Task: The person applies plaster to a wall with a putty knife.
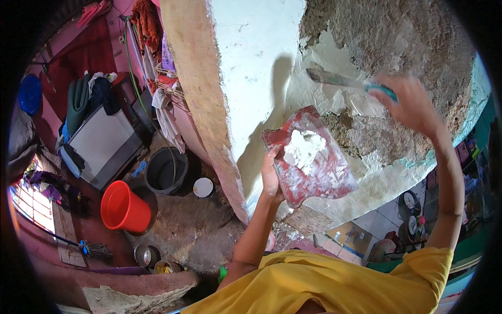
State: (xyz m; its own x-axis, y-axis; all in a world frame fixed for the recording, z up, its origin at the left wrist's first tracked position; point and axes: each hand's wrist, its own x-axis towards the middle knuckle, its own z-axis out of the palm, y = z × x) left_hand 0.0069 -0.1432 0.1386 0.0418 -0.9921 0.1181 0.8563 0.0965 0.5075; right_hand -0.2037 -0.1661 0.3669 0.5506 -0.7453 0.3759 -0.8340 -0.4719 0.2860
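My left hand (271,178) grips a flat red board (334,180) smeared with white, its fingers around the left edge. A mound of white plaster paste (305,150) lies on the board. My right hand (410,104), slightly blurred, is closed round the green handle of a putty knife (334,77). The knife's long blade points left and lies over a patch of pale wet-looking plaster on the wall (334,55). Whether the blade touches the wall I cannot tell. Rough grey-brown wall (397,36) shows above and around the patch, and a smooth white face (251,63) stands to its left.
On the floor at left are a red bucket (125,206), a black tub (166,170), a small white-topped container (203,187) and metal bowls (146,255). Clothes hang (166,112) beside the wall's edge. Cardboard (350,239) lies on tiles at lower right.
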